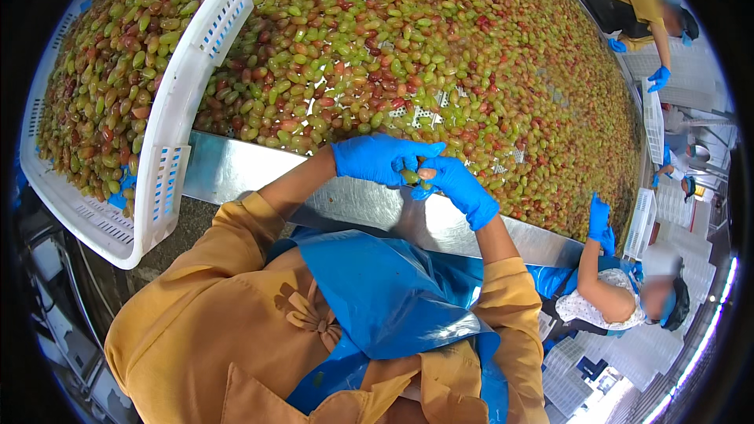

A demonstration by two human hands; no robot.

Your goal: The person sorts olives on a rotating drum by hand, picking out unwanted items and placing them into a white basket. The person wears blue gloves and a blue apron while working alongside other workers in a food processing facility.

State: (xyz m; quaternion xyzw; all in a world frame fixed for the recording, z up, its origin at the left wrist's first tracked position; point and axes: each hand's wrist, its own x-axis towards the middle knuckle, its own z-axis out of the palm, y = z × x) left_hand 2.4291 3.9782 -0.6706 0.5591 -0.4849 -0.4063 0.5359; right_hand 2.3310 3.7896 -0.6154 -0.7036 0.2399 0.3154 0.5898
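Left hand (375, 159) and right hand (465, 190) hold green grapes (410, 177) between them.

Brown floor (157, 265) shows at left. At right, stacks of white crates (653, 352) fill the background, and a bright light strip (716, 316) runs beyond them.

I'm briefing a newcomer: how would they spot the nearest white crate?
Find the metal-edged table spread with grapes. At its left end stands a blue-lined white plastic crate heaped with more. Unlike the smaller-looking white crates at far right, it stands close by.
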